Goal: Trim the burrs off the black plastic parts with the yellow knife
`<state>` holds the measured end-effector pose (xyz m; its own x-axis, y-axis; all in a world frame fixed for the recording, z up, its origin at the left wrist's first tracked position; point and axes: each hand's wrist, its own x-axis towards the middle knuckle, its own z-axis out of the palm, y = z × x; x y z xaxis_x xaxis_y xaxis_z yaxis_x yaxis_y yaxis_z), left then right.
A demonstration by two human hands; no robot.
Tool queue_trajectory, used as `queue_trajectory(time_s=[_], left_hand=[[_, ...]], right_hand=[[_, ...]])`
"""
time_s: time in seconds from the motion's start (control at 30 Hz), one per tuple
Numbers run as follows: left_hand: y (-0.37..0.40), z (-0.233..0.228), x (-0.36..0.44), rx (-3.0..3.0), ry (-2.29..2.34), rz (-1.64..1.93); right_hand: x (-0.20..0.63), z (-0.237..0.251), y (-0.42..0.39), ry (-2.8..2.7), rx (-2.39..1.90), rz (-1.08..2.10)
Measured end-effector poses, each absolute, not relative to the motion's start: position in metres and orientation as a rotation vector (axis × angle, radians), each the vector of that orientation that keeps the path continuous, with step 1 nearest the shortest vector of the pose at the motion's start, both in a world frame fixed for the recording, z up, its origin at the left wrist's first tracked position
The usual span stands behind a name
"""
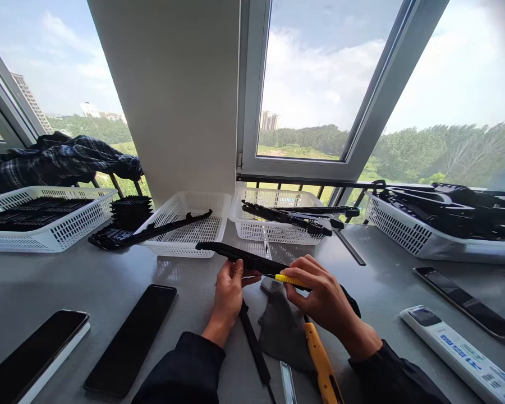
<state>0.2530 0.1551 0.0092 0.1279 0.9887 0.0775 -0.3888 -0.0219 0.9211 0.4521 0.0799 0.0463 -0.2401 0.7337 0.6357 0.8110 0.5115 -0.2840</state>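
L hand [228, 292] fingers gripping black plastic strip [239, 257] w/ R hand [324, 297] fingers pinching its yellow clip [289, 280], white basket [273, 230] at 12 o'clock on tabletop [88, 280].

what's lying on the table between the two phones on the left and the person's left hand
In the head view, that stretch of the table is bare between the nearer black phone and the left hand, which holds a long black part.

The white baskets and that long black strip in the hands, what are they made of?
The white baskets look like moulded plastic: glossy, with thin walls pierced by a regular grid of holes. The long black strip, held by the left hand and right hand, seems matte black plastic or rubber; the picture cannot settle which.
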Motion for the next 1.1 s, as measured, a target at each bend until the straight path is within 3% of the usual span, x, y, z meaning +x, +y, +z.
queue_trajectory(time_s=[1.1], left_hand=[[0.156, 0.009, 0.255, 0.95, 0.8, 1.288]], right_hand=[[0.456, 0.025, 0.086, -1.805, -1.406, -0.116]])
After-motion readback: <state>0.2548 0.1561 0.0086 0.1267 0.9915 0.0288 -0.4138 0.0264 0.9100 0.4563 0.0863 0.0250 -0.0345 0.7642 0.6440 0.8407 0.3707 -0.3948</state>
